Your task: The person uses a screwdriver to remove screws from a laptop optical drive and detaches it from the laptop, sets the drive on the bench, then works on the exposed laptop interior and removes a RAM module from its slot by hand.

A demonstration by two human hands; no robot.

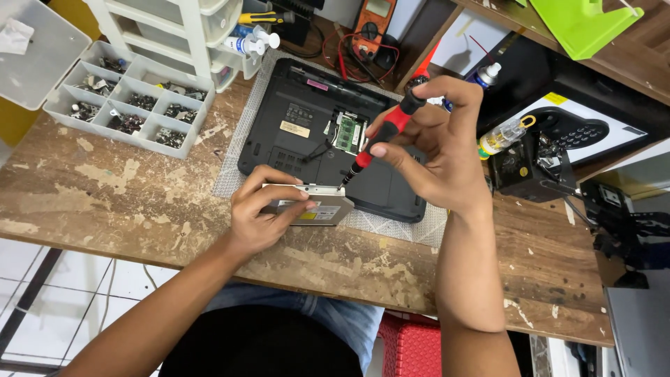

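Red-and-black screwdriver [382, 136], pinched in the right hand [440, 150], tips onto the silver optical drive [317, 202] at frame centre; the left hand [258, 213] grips that drive beside the black laptop [314, 132] on the counter [105, 188].

Slim silver optical drive [317, 206], lying flat at laptop's front edge; red-and-black screwdriver [382, 136], tilted, tip on drive's corner.
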